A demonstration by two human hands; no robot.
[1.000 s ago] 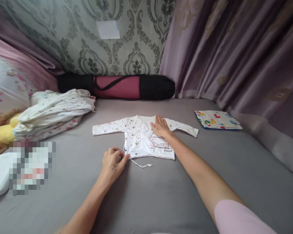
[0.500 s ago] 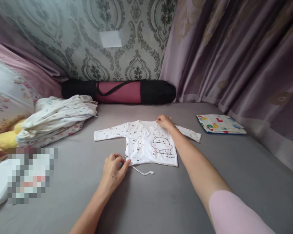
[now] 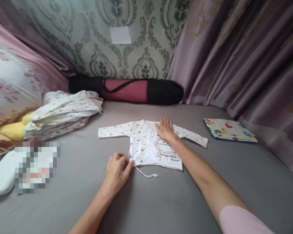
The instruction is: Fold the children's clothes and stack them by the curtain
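A small white baby shirt (image 3: 139, 148) lies spread on the grey sheet, its sleeves stretched out to both sides. It has a dotted print and a hippo drawing with lettering on one front panel. My left hand (image 3: 118, 166) pinches the shirt's lower left corner between thumb and fingers. A white tie string (image 3: 146, 175) trails from the hem close by. My right hand (image 3: 165, 129) rests flat on the shirt near the neckline, fingers extended, and my forearm covers part of the right side.
Folded printed cloths (image 3: 68, 109) are heaped at the left beside a floral pillow (image 3: 12, 81). A black and maroon roll bag (image 3: 127, 90) lies along the wall. To the right is a folded cloth with colourful letters (image 3: 230, 130). A white object (image 3: 5, 174) sits at the left.
My right hand has gone from pinching the shirt's neckline to lying flat on it with fingers straightened. My left hand stays at the hem corner. The view has shifted slightly.
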